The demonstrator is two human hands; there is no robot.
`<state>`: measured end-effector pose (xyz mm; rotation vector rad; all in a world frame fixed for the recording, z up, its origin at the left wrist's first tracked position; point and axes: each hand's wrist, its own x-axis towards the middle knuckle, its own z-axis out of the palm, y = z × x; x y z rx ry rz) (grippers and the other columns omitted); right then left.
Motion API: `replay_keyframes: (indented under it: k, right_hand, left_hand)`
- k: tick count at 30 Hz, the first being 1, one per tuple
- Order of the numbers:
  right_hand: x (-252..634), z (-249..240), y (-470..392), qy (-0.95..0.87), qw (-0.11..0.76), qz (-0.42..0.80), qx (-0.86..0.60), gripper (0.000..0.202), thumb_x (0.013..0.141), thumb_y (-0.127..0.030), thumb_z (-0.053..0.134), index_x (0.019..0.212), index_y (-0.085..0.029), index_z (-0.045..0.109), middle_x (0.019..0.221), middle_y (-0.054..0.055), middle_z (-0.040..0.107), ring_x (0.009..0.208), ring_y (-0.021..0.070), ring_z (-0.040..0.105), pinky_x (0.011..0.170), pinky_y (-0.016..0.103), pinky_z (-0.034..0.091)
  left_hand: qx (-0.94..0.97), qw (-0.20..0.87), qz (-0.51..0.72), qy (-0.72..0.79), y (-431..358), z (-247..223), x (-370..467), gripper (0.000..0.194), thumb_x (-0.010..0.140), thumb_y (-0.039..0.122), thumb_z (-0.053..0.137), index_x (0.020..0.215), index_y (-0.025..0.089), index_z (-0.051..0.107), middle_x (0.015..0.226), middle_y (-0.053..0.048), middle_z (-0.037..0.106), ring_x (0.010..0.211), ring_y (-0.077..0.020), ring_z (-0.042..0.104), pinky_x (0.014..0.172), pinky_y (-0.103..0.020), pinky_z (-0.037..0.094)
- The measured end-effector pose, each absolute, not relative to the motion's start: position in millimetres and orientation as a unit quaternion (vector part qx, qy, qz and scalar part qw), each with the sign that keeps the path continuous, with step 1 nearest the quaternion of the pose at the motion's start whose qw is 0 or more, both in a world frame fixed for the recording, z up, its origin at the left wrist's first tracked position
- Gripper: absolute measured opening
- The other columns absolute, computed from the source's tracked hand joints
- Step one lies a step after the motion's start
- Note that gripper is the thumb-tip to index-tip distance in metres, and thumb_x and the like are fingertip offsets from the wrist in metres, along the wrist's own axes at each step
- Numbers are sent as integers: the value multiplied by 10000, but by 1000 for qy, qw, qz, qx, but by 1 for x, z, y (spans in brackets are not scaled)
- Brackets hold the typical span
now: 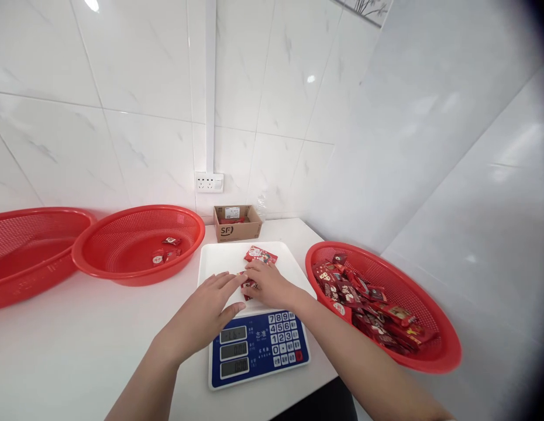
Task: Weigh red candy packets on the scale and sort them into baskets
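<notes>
A white weighing scale with a blue keypad panel (261,348) stands in front of me, and its white tray (221,257) carries several small red packets. One printed red packet (265,255) lies flat toward the back of the tray. My right hand (272,285) is over the tray, its thumb and fingers closed around another red packet (249,290), which is partly covered by the fingers. Over the tray's left side, my left hand (210,310) has its fingers stretched out and thumb apart, with its fingertips close to the right hand and that packet.
A red basket (447,356) heaped with red packets stands at the right. At the left are a red basket (118,234) with several packets and another red basket (26,292). A cardboard box (243,233) stands behind the scale, below a wall socket (209,182).
</notes>
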<state>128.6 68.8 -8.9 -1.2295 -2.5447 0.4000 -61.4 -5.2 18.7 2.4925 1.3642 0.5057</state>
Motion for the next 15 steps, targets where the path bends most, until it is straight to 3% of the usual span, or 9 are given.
replay_keyframes:
  k: [2, 7, 12, 15]
  right_hand:
    - [135, -5, 77, -872, 157, 140, -442, 341, 858, -376, 531, 1135, -188, 601, 1272, 141, 530, 1242, 267, 420, 1029, 503, 291]
    - [148, -10, 95, -838, 120, 181, -501, 688, 818, -579, 490, 1389, -214, 370, 1519, 131, 213, 1391, 339, 122, 1065, 567, 191]
    - [151, -11, 87, -869, 134, 220, -422, 568, 846, -514, 493, 1340, -235, 457, 1489, 107, 306, 1382, 255, 216, 1101, 458, 200]
    - [155, -4, 76, -856, 155, 235, -434, 527, 820, -451, 564, 1306, -258, 496, 1477, 85, 331, 1380, 266, 213, 1097, 480, 212]
  left_hand:
    - [856, 132, 171, 470, -5, 18, -62, 448, 929, 379, 375, 1368, 295, 353, 1390, -52, 465, 1292, -254, 395, 1015, -442, 370]
    - [856, 139, 164, 469, -5, 17, -61, 450, 927, 389, 374, 1366, 294, 360, 1389, -54, 469, 1298, -264, 389, 1015, -453, 368]
    - [857, 157, 166, 463, -3, 14, -60, 443, 921, 386, 391, 1356, 301, 379, 1392, -46, 468, 1306, -266, 376, 1024, -471, 353]
    - [861, 164, 165, 452, 0, 12, -60, 410, 920, 380, 403, 1322, 303, 434, 1386, -33, 477, 1326, -265, 343, 1042, -478, 333]
